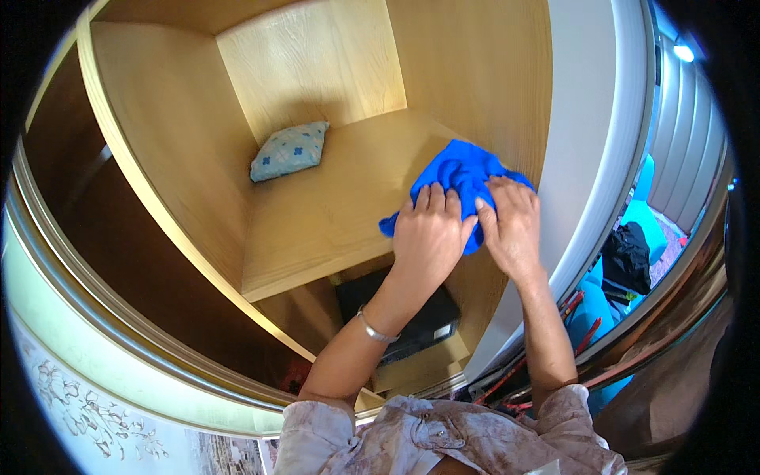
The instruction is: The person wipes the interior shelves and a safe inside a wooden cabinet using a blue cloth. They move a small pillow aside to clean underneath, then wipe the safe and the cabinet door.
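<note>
A bunched blue cloth (pixel 460 172) lies over the right front part of a wooden cabinet shelf (pixel 320 231), close to the side panel. My left hand (pixel 430 228) is on the cloth's lower left part, fingers stretched over it. On its right side my right hand (pixel 510 222) grips the cloth, the thumb near my left thumb. Part of the cloth is hidden beneath both hands. Toward the back left corner of the same shelf rests a small light-blue patterned pouch or cushion (pixel 291 151).
Below the shelf, a black box-like object (pixel 415 332) sits in the lower compartment. The cabinet's left divider (pixel 136 184) and right side panel (pixel 475 65) flank the shelf. At the right are turquoise chairs (pixel 644 231) and a black bag or cloth (pixel 628 255).
</note>
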The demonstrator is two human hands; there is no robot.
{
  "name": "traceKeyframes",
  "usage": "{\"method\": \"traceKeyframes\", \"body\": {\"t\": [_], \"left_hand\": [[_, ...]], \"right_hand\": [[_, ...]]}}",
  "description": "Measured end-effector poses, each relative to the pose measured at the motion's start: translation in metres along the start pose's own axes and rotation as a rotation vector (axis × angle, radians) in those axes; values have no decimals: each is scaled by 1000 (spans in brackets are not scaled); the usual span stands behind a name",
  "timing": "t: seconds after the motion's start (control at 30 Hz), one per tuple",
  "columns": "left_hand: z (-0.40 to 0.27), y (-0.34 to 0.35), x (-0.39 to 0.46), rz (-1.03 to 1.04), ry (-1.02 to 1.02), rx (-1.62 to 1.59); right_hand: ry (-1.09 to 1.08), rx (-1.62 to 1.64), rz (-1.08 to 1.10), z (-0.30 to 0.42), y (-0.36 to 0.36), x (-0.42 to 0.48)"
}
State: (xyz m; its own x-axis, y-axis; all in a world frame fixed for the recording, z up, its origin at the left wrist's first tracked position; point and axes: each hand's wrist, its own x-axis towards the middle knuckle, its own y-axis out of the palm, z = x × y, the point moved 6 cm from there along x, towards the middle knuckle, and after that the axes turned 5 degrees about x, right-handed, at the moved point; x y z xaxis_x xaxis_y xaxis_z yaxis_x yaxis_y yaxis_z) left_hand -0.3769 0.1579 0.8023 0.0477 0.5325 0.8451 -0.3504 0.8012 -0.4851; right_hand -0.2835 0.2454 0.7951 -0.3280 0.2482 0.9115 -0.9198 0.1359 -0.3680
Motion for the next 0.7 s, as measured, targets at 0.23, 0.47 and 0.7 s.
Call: {"method": "traceKeyframes", "body": {"t": [0.23,0.47,0.7], "left_hand": [[57,-57,-46,109,-121,-9],[87,-86,-67,104,-162,80],[59,-60,-50,87,-131,113]], "right_hand": [[-101,93,117,70,42,9],[-139,273,47,104,55,6],[-73,265,7,71,25,-5]]}}
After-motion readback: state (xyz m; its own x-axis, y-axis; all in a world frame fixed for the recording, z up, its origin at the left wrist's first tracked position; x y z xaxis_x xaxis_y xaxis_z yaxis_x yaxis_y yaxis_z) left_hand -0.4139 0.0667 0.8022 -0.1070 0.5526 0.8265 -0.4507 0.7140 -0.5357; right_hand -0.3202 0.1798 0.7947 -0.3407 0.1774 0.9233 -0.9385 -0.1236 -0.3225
